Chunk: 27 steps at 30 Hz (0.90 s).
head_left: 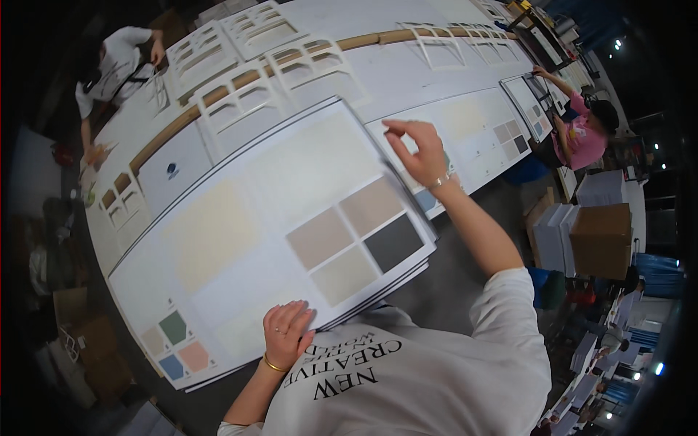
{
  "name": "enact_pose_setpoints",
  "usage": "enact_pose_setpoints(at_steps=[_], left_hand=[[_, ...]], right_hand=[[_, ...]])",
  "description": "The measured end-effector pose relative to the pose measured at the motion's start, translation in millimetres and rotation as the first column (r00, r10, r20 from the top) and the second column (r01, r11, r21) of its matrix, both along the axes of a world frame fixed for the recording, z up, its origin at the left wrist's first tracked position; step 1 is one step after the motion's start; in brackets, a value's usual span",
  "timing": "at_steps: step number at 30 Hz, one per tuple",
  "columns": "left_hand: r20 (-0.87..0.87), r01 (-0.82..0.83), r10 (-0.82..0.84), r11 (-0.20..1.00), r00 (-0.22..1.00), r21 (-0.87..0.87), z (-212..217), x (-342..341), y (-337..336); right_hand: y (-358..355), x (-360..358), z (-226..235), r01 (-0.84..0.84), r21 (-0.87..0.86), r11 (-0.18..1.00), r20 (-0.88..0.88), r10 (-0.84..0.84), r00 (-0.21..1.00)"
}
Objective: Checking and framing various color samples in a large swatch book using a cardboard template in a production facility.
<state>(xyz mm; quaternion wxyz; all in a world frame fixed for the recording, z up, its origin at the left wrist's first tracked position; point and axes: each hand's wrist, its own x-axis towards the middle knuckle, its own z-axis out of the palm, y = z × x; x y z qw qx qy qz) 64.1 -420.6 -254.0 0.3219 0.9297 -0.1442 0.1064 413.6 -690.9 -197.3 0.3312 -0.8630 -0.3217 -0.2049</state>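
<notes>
While left hand [289, 332] lies on swatch sheet [273, 243] (shirt [422, 392] bears lettering [347, 369]), right hand [422, 152] hovers, each grip released.

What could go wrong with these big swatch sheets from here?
1. The sheets sit out of line at the near right corner, so the stack might slide askew.
2. The left hand lies flat at the near edge, wearing a gold bangle; that could scuff the top sheet.
3. The right hand is raised by the right edge; if it drops carelessly, it might bend that edge.
</notes>
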Motion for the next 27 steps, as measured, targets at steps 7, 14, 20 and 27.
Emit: enact_pose_setpoints(at_steps=[7,14,20,27], left_hand=[[-0.181,-0.106,0.143,0.974,0.973,0.199,-12.5,41.6,-65.0],[-0.296,-0.184,0.261,0.947,0.919,0.264,-13.2,28.7,-81.9],[-0.354,-0.225,0.307,0.940,0.883,0.255,-14.0,21.4,-85.5],[-0.342,-0.207,0.315,0.926,0.885,0.316,-14.9,17.0,-87.7]], right_hand=[[-39.4,167.7,-127.8,0.041,-0.568,0.822,-0.059,-0.091,0.994],[27.4,238.9,-225.8,-0.091,-0.903,0.420,-0.073,0.060,0.996],[51.2,272.6,-253.3,-0.220,-0.881,0.419,-0.280,-0.087,0.956],[52.1,298.7,-245.5,-0.386,-0.825,0.413,-0.463,-0.101,0.881]])
